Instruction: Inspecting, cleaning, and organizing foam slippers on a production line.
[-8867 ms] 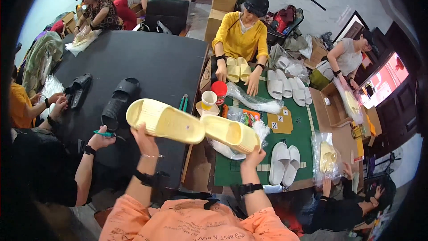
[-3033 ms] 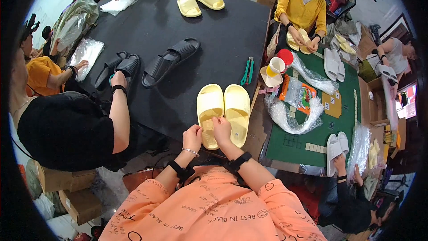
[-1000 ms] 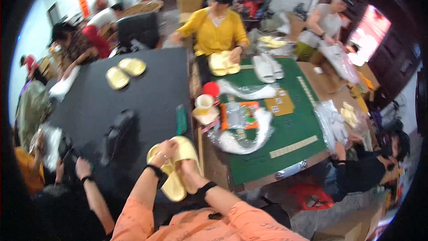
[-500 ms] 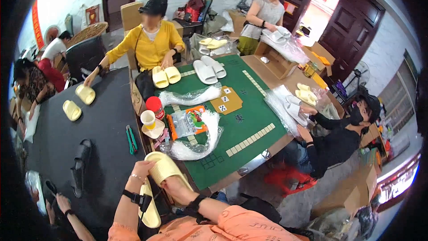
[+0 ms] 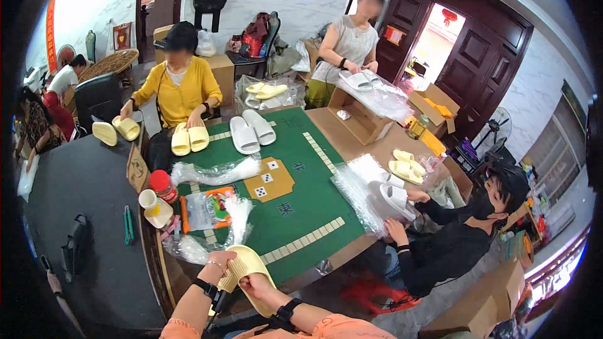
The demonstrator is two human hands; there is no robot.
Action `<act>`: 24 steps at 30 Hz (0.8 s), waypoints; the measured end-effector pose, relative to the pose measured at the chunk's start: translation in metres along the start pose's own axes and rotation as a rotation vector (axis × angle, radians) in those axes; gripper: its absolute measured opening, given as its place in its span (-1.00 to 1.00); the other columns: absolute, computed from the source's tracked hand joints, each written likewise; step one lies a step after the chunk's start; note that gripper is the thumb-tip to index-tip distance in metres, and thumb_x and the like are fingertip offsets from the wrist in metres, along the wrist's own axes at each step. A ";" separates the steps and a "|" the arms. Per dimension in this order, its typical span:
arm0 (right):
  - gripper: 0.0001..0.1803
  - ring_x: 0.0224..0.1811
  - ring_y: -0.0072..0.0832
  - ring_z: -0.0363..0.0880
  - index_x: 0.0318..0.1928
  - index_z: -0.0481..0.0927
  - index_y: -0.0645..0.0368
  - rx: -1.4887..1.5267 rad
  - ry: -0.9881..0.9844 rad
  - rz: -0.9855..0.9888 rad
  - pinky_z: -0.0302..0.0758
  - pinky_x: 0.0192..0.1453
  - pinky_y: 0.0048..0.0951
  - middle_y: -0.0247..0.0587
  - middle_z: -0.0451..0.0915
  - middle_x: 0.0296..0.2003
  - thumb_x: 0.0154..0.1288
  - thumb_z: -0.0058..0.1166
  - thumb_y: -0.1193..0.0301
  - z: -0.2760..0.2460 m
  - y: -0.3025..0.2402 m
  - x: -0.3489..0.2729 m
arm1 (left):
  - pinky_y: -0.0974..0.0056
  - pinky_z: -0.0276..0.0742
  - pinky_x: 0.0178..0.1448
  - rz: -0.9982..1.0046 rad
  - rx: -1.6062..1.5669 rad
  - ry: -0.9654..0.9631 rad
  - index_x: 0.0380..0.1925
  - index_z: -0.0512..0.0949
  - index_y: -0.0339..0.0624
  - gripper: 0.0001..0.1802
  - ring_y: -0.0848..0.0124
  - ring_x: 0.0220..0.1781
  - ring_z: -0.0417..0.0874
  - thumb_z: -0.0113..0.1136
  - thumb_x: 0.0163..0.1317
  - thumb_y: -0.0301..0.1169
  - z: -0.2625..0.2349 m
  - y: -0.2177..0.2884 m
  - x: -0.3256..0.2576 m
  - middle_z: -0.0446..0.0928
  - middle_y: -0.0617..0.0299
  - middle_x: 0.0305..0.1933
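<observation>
A pale yellow slipper (image 5: 250,262) with a ribbed strap is held in front of me at the near edge of the green table. My left hand (image 5: 221,261) is closed on its toe end. My right hand (image 5: 257,285) grips it at the foot opening, with the fingertips partly hidden inside. Behind it, below my left hand, shows part of a second yellow slipper (image 5: 228,282); most of it is covered. Just beyond my hands lies a bundle of white strands (image 5: 239,216) in clear plastic.
On the green table top (image 5: 301,207) stand grey slippers (image 5: 242,134), an orange-edged bag (image 5: 213,209), a red-lidded jar (image 5: 162,184) and a paper cup (image 5: 149,202). A box cutter (image 5: 129,225) lies on the dark table (image 5: 88,176). Co-workers handle slippers across the table and at right.
My view has swung to the right, so the tables sit further left. Both hands keep hold of the yellow slipper, now further right and over the table's near edge; the second slipper is mostly hidden.
</observation>
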State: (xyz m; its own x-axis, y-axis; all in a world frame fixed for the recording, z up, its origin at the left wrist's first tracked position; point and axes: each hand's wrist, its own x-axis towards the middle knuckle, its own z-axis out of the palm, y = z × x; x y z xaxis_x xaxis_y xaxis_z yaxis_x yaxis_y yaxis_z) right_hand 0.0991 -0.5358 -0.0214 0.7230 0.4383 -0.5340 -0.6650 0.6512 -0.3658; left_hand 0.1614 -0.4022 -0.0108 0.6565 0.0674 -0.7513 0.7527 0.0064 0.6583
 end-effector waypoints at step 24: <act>-0.20 -0.18 -0.52 0.42 0.27 -0.33 -0.02 -1.088 -1.421 0.098 0.34 -0.05 -0.52 -0.20 0.46 -0.15 0.21 -0.08 0.34 0.134 -0.141 -0.004 | 0.37 0.36 -0.48 0.498 -0.325 0.102 -0.27 0.47 -0.26 -0.74 0.44 -0.49 0.45 -0.07 0.06 -0.39 0.081 -0.097 0.091 0.48 0.19 -0.43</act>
State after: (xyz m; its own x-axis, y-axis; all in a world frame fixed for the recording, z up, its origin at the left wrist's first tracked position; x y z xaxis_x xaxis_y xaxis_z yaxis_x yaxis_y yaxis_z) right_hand 0.2151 -0.5460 0.1347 -0.1226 0.9717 0.2020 -0.0984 0.1907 -0.9767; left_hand 0.1518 -0.4773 -0.1468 0.9063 0.2357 -0.3509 0.2915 0.2528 0.9226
